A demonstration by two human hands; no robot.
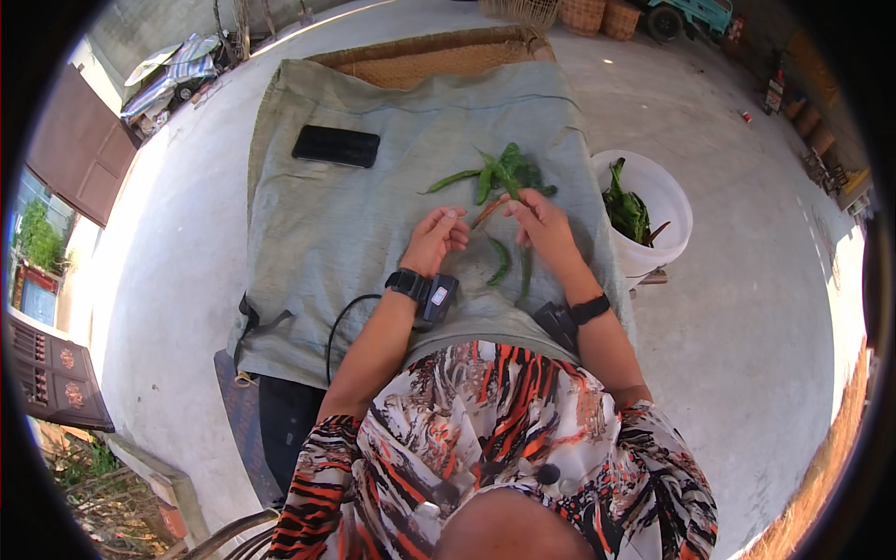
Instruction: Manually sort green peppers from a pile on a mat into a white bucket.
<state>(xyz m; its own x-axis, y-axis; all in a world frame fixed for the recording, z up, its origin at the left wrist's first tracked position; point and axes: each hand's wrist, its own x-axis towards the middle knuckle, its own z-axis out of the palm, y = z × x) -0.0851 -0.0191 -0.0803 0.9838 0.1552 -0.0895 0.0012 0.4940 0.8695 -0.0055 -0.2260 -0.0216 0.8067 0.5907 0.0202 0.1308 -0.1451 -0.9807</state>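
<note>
My right hand pinches a reddish-brown chili pepper that slants down towards my left hand. The left fingers are loosely curled and apart, close to the pepper's tip, and nothing shows in them. Just beyond the right hand lies a small heap of green chili peppers with dark green leaves; the hand partly covers it. Nearer to me, a curved green pepper and a long green one rest on the grey-green woven cloth.
A black smartphone lies on the cloth at the far left. To the right stands a white plastic bucket holding wilted green leaves. The cloth partly covers a woven tray. A black cable loops beside my left forearm.
</note>
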